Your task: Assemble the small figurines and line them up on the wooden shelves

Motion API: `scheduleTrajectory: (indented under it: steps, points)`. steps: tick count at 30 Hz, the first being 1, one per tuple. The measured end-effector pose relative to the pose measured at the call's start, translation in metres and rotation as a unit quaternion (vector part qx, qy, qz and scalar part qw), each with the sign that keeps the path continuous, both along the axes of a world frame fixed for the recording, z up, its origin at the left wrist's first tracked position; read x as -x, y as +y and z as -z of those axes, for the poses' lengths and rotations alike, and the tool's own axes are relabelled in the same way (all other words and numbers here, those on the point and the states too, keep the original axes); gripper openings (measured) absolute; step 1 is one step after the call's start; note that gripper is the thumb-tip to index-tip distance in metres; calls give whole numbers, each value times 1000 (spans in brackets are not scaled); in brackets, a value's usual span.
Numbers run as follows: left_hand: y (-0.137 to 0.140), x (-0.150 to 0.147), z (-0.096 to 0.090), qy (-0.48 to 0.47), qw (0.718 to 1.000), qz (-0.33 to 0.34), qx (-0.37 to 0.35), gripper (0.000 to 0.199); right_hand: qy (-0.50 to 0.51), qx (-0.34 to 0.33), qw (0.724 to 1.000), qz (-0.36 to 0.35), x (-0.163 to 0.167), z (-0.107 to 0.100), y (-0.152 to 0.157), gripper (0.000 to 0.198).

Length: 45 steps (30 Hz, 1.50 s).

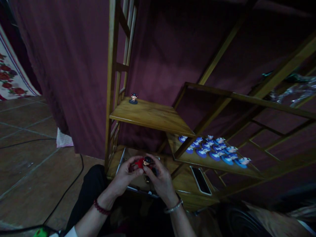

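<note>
Between both hands is a small red figurine (146,161) with a dark head. My left hand (128,172) pinches it from the left, and my right hand (159,177) grips it from the right. Below them sits a shallow box (134,189) on the lowest board; the hands hide much of its inside. One small dark-haired figurine (133,98) on a dark round base stands at the back left of the shelf (150,113) above. On the shelf to the right, several blue and purple figurines (217,151) stand in rows.
A phone-like black device with a pale edge (201,180) lies on the lowest board, right of the box. Slatted wooden posts (113,82) frame the left side. Dark red curtain (81,82) hangs behind. A black cable (71,184) crosses the tiled floor. Clear plastic (296,89) rests at upper right.
</note>
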State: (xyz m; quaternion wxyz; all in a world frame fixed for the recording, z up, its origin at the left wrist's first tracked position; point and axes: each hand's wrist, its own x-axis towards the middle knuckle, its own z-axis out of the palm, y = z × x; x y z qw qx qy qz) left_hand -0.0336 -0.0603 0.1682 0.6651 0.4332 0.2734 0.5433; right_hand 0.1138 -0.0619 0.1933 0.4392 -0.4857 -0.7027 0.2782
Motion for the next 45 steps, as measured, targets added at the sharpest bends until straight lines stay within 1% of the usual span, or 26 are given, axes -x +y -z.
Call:
scheduleTrajectory:
  steps: [4,11,16,21,25,31,38,42,45]
  points:
    - [-3,0,-3,11,1000,-9,6,44,-4,6,1000,-4,0,-2,-2,41]
    - [-4,4,-4,38,999,-20,-10,45,-11,16,1000,-17,-2,-4,-4,49]
    - [-5,5,-5,35,999,-31,-9,47,-20,-2,999,-26,-2,-5,-3,53]
    - [-7,6,-8,32,999,-28,-18,47,-20,-20,999,-29,-2,-4,-2,52]
    - [-7,9,-13,36,999,-32,-23,46,-27,-31,999,-26,0,-9,-3,50]
    - [-7,16,-27,43,998,-15,-48,47,-51,-60,997,-9,4,-25,-2,48]
    - [-5,24,-48,48,995,-34,-82,43,-53,-77,995,-27,11,-48,1,47]
    - [-3,28,-63,66,994,-30,-86,45,-43,-84,994,-54,14,-63,3,48]
    - [-3,29,-76,72,992,-38,-92,47,-51,-110,991,-54,14,-74,5,48]
